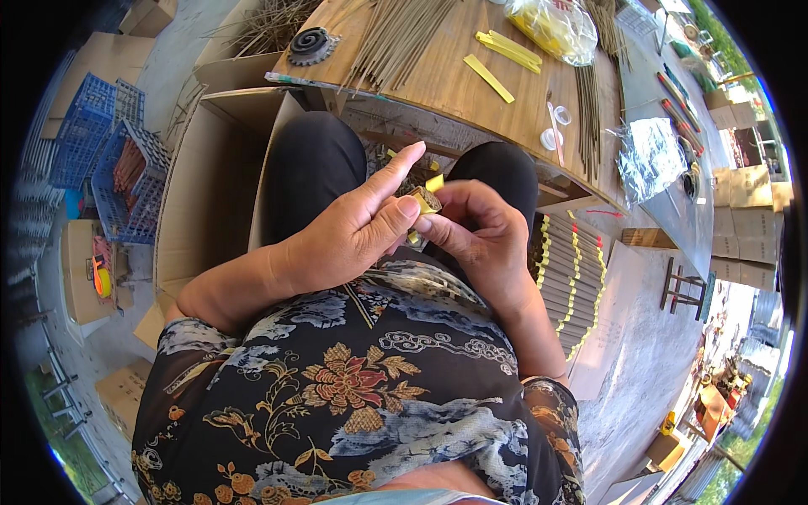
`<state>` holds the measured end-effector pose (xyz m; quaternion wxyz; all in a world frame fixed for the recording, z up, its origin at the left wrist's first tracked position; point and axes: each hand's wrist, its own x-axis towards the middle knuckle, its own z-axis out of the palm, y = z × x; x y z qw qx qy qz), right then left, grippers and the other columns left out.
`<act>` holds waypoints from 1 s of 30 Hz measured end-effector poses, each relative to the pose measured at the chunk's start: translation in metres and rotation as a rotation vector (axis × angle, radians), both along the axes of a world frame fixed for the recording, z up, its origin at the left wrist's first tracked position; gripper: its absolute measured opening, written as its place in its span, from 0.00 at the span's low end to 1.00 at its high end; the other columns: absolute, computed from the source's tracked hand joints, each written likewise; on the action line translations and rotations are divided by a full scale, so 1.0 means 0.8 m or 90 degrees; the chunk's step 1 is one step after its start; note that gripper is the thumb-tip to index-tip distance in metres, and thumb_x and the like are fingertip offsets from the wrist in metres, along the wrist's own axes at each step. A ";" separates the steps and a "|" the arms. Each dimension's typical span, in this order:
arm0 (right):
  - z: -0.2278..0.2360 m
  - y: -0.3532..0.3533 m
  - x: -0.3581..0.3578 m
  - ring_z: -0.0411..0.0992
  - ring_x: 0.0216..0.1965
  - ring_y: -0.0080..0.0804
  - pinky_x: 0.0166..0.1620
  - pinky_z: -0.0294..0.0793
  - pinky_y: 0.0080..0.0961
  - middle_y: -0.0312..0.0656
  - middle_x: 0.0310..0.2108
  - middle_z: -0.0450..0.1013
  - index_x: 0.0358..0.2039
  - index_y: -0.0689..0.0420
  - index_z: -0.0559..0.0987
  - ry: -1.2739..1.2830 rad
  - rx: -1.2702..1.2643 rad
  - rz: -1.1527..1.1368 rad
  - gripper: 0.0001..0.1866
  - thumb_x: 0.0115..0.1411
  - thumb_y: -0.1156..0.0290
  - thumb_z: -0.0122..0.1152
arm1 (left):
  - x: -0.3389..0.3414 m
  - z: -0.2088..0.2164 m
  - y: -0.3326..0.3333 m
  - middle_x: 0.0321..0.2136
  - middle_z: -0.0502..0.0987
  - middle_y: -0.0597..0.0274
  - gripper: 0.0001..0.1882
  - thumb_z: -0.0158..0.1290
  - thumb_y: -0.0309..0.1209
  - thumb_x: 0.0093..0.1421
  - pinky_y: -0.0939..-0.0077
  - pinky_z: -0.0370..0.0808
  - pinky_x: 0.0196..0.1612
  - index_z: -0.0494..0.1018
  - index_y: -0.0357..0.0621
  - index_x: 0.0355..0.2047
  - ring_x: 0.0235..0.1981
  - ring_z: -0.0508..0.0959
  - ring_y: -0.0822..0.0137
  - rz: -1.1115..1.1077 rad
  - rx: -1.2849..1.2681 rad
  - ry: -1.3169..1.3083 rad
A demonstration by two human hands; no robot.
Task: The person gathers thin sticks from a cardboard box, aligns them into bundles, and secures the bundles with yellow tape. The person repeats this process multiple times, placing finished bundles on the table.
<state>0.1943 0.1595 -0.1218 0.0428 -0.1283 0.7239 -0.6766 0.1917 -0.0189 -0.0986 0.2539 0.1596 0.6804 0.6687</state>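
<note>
Head view: we see left hand (352, 223) gripping a round brown stick bundle (429, 199), right hand (486, 231) pinching its flat yellow paper strip (434, 183); slack pinching could loosen it.

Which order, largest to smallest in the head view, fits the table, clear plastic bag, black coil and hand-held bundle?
1. Table
2. Clear plastic bag
3. Black coil
Unsure: hand-held bundle, partly hidden.

A bundle (428, 200) sits between the left hand (349, 227) and right hand (481, 237). Ahead of them, sticks (401, 44) lie on the table (450, 111); a carton (215, 177) stands to their left, further bundles (572, 282) to their right.
</note>
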 end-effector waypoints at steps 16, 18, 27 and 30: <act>-0.003 -0.010 0.001 0.60 0.19 0.13 0.22 0.61 0.13 0.31 0.16 0.66 0.26 0.61 0.72 -0.080 -0.069 -0.085 0.10 0.49 0.70 0.64 | -0.002 -0.006 0.006 0.19 0.65 0.67 0.30 0.37 0.37 0.64 0.88 0.63 0.23 0.39 0.40 0.61 0.19 0.62 0.80 0.076 -0.067 0.051; 0.007 -0.010 0.001 0.61 0.19 0.16 0.22 0.62 0.15 0.33 0.17 0.66 0.29 0.61 0.72 -0.029 0.091 -0.142 0.13 0.47 0.69 0.66 | -0.001 -0.009 0.005 0.21 0.68 0.61 0.30 0.39 0.35 0.64 0.84 0.67 0.27 0.40 0.35 0.60 0.22 0.68 0.77 0.113 -0.112 0.111; 0.013 -0.015 0.010 0.64 0.23 0.22 0.28 0.68 0.19 0.38 0.22 0.67 0.37 0.61 0.73 0.053 0.167 -0.253 0.21 0.44 0.67 0.69 | 0.006 -0.018 0.015 0.19 0.71 0.51 0.31 0.38 0.36 0.64 0.75 0.71 0.29 0.38 0.36 0.60 0.22 0.76 0.61 0.159 -0.179 0.298; 0.018 -0.006 0.011 0.64 0.22 0.23 0.27 0.67 0.19 0.37 0.21 0.66 0.35 0.61 0.73 0.021 0.271 -0.221 0.19 0.45 0.67 0.68 | 0.005 -0.009 0.012 0.19 0.71 0.51 0.32 0.38 0.36 0.64 0.75 0.71 0.29 0.37 0.36 0.60 0.21 0.75 0.60 0.129 -0.199 0.199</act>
